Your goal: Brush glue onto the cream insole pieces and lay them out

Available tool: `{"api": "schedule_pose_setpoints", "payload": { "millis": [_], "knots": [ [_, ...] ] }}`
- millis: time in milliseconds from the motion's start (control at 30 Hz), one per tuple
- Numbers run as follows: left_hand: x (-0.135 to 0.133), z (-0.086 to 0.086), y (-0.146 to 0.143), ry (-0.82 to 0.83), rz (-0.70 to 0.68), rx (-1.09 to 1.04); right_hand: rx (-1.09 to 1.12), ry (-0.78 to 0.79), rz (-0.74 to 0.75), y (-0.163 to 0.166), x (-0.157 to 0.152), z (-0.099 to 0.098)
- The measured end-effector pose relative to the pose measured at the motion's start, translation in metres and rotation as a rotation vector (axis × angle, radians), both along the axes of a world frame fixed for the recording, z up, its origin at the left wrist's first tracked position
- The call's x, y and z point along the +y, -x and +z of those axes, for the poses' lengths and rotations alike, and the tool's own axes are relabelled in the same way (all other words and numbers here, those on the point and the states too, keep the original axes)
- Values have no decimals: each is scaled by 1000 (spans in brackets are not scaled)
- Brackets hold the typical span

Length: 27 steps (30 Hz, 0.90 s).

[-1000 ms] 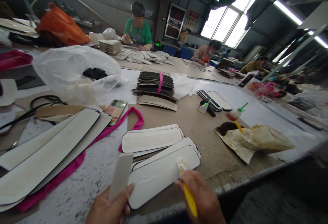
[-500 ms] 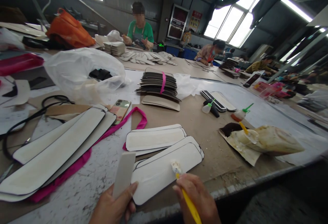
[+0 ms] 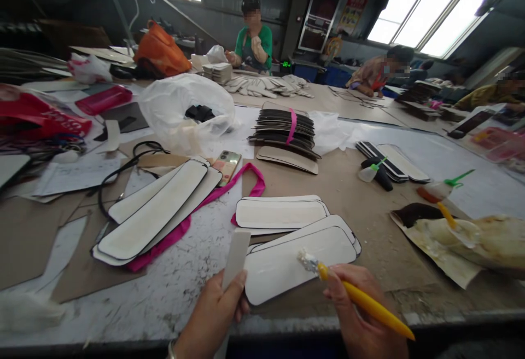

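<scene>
My right hand (image 3: 356,299) is closed around the yellow handle of a glue brush (image 3: 369,307). Its whitish bristles touch the top of a white rounded panel (image 3: 283,271), which overlaps other panels beneath it. My left hand (image 3: 219,304) grips a narrow pale flat strip (image 3: 237,255) upright, close against the panel's left end. Just behind lies another small group of white dark-edged panels (image 3: 279,214). Farther left, several long panels (image 3: 158,211) are fanned out over a pink ribbon (image 3: 176,238).
A banded stack of dark-edged pieces (image 3: 283,126) stands mid-table, near a plastic bag (image 3: 184,107) and a phone (image 3: 227,164). To the right are squeeze bottles (image 3: 371,172) and a stained glue bag (image 3: 488,238). Co-workers (image 3: 254,41) sit across the table.
The view has swung left, so things appear farther right. The brush has turned, its handle now slanting lower right, and its bristles sit nearer the panel's middle. The far co-worker has raised an arm.
</scene>
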State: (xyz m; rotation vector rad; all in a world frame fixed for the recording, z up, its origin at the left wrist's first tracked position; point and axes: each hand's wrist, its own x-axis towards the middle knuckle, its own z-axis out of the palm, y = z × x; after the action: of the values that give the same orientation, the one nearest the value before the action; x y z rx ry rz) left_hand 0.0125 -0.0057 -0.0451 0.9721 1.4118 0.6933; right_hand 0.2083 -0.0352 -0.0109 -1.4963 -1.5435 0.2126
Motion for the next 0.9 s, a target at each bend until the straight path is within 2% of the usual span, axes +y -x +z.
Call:
{"api": "schedule_pose_setpoints", "payload": {
  "millis": [100, 167, 233, 333, 400, 467, 533, 633, 700, 800, 900],
  "knots": [
    [-1, -1, 0, -12, -16, 12, 123, 27, 126, 13, 1, -1],
    [-2, -2, 0, -16, -6, 10, 145, 71, 159, 12, 6, -6],
    [-2, -2, -1, -13, 16, 7, 39, 57, 70, -4, 12, -11],
    [-2, -1, -3, -16, 37, 1, -174, -35, -166, -41, 17, -8],
    [-2, 0, -4, -17, 40, 3, -271, -79, -217, -59, 15, 0],
    [-1, 1, -3, -19, 69, 19, -321, -117, -200, -63, 12, 10],
    [-1, 4, 0, -49, 129, 53, -313, -128, -172, -58, 8, 19],
    [-4, 15, 6, -109, 194, 62, -213, -48, -115, -43, 6, 28],
    [-6, 24, 7, -93, 192, -48, -142, 7, -71, -32, 8, 31],
    [-10, 36, 4, -2, 152, -294, -10, 93, 81, -9, 13, 34],
    [-12, 42, -3, 96, 132, -438, 253, 263, 239, 20, 18, 32]
  ]
}}
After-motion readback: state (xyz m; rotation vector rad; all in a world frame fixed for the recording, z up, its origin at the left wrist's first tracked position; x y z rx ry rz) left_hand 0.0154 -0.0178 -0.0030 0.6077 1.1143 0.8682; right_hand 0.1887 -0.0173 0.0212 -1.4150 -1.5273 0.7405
